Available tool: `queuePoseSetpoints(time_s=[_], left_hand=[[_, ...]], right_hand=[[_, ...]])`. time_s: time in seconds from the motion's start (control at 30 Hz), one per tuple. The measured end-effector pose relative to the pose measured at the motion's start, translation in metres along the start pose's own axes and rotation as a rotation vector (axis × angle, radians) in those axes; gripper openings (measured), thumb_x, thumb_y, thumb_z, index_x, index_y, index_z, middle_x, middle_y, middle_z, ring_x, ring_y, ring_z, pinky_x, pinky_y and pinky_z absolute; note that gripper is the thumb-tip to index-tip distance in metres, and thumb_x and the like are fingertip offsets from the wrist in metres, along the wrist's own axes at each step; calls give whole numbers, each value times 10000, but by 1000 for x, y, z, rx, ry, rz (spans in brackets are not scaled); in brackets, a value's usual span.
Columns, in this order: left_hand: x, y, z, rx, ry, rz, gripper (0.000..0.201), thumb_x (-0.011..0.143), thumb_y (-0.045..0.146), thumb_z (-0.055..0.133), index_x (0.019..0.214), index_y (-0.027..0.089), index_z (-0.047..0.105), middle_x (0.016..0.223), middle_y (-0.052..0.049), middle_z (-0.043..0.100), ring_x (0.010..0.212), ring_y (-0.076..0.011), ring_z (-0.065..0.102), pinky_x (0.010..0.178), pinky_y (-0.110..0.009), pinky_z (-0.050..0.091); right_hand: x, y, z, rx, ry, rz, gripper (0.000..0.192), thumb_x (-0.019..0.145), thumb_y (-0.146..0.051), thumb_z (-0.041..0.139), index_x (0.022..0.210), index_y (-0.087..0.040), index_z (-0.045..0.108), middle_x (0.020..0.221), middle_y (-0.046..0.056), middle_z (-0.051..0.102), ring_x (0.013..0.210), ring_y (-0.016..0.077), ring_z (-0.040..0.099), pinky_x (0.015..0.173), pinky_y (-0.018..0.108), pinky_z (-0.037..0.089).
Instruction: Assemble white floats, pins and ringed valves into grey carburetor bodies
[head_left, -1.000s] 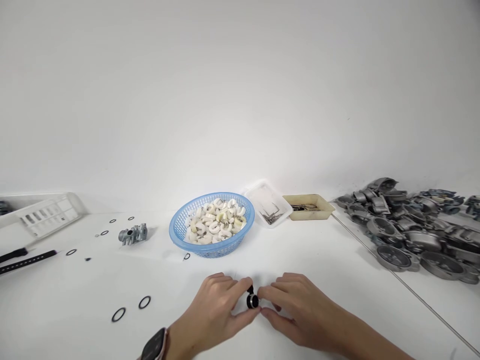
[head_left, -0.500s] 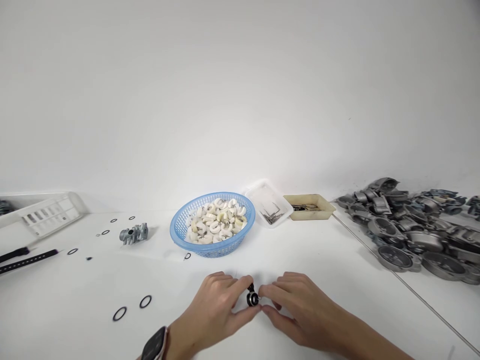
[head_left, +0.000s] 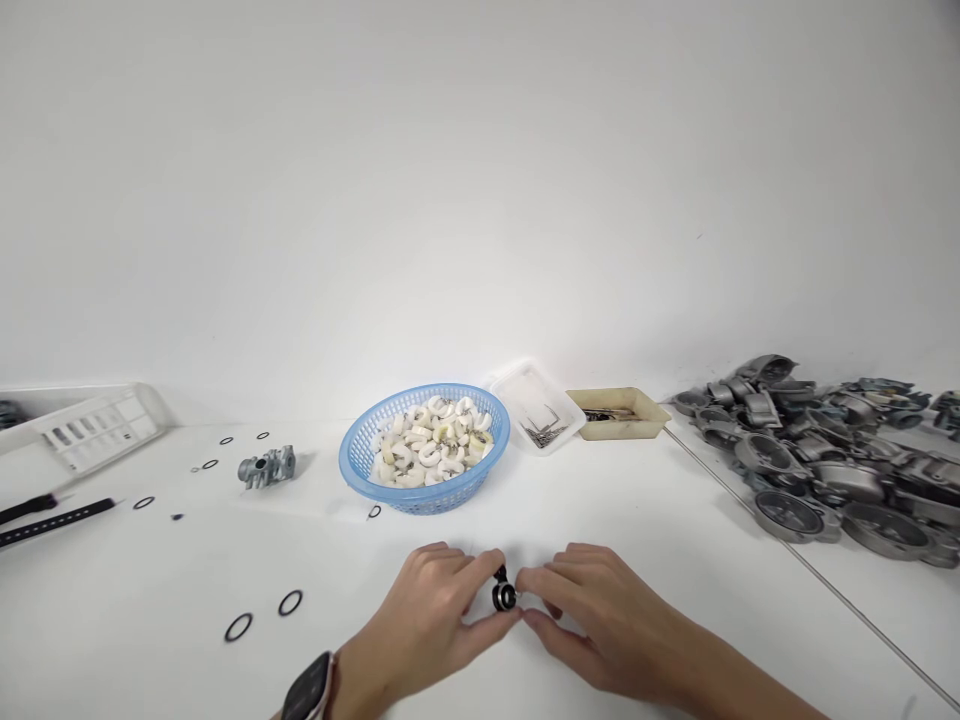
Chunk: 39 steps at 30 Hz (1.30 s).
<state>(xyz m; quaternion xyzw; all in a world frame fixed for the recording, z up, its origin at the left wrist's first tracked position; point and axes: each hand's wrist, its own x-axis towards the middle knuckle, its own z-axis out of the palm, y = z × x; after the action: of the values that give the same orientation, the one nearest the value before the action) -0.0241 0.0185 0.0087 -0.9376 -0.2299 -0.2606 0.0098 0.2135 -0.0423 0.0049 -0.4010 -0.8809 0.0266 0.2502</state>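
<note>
Near the table's front, my left hand (head_left: 437,615) grips a small black cylindrical part (head_left: 504,594) between thumb and index finger. The part has a silver band and a round opening that faces me. My right hand (head_left: 600,620) is closed in a pinch at the part's right side. A tiny shiny bit shows by its fingertips, too small to name. Beyond both hands stands a blue plastic basket (head_left: 352,482) full of white curved pieces (head_left: 430,455). Two black rings, a nearer one (head_left: 238,627) and a farther one (head_left: 290,603), lie left of my left hand.
Behind stand a white tray (head_left: 517,385) with thin metal pins and a yellowish tray (head_left: 622,430). Grey metal castings (head_left: 847,480) pile up at right beside a thin rod (head_left: 825,590). Leftward are a grey metal body (head_left: 266,467), black straps (head_left: 56,522) and a white bin (head_left: 105,435).
Both hands hold nearly the same pose around the black part. The view has shifted very slightly; nothing on the table has moved.
</note>
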Motion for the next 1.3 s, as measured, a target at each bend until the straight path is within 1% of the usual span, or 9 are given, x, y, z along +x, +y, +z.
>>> queuePoseSetpoints(time_s=[0.27, 0.73, 0.83, 1.0, 1.07, 1.17, 1.23, 1.27, 1.3], left_hand=[[-1, 0, 0, 4, -18, 3, 221, 1003, 405, 629, 1121, 223, 588, 624, 53, 612, 523, -177, 593, 560, -310, 414], [-3, -1, 1, 14, 3, 34, 243, 1046, 404, 566, 1209, 227, 529, 654, 44, 642, 545, -181, 619, 572, -309, 403], [-2, 0, 0, 13, -19, 20, 239, 1016, 385, 620, 1183, 231, 545, 653, 50, 647, 542, -179, 624, 562, -306, 397], [1, 3, 2, 26, -97, -34, 367, 908, 395, 748, 1178, 231, 562, 635, 75, 630, 529, -180, 627, 561, -310, 442], [1, 7, 1, 7, -10, -8, 412, 886, 390, 729, 1216, 216, 551, 632, 75, 622, 510, -169, 612, 558, -304, 461], [0, 9, -11, 20, 277, 115, 333, 888, 319, 652, 1182, 184, 570, 629, 48, 602, 505, -156, 577, 556, -294, 468], [-1, 1, -27, 64, 472, 202, 276, 886, 231, 635, 1151, 167, 594, 641, 26, 605, 536, -153, 576, 566, -280, 464], [-1, -7, -38, 90, 557, 211, 254, 884, 195, 640, 1134, 168, 608, 649, 22, 614, 547, -147, 579, 576, -270, 464], [0, -18, -50, 121, 615, 162, 225, 887, 172, 651, 1110, 181, 622, 656, 27, 619, 561, -139, 586, 593, -258, 466]], right_hand=[[1, 0, 0, -2, -18, 3, 124, 1037, -237, 491, 1061, -229, 613, 738, -13, 675, 635, 164, 598, 697, 293, 405], [1, -1, 1, 10, -71, 42, 132, 1014, -235, 526, 1112, -236, 616, 781, -21, 686, 660, 166, 599, 709, 299, 390], [1, -1, 2, 6, -73, 31, 114, 1032, -235, 495, 1037, -230, 609, 764, -20, 677, 635, 159, 581, 681, 296, 373], [1, 1, 2, -10, -71, 11, 258, 1083, -188, 372, 905, -229, 554, 736, -27, 655, 605, 146, 550, 657, 295, 342], [1, 1, 0, -7, -66, 14, 243, 1088, -198, 376, 923, -229, 552, 752, -25, 667, 610, 149, 558, 664, 294, 345], [2, 1, -3, -25, -74, 50, 225, 1095, -224, 394, 940, -231, 557, 772, -18, 679, 638, 165, 594, 679, 294, 363], [2, 3, -4, -50, -72, 99, 124, 1071, -230, 468, 1030, -235, 584, 832, -7, 703, 714, 189, 640, 713, 298, 389], [2, 5, -5, -62, -70, 126, 93, 1049, -229, 514, 1095, -239, 595, 859, -4, 714, 749, 202, 656, 731, 301, 402], [3, 7, -4, -71, -68, 151, 148, 1026, -226, 553, 1166, -243, 598, 873, -3, 722, 768, 213, 666, 741, 305, 412]])
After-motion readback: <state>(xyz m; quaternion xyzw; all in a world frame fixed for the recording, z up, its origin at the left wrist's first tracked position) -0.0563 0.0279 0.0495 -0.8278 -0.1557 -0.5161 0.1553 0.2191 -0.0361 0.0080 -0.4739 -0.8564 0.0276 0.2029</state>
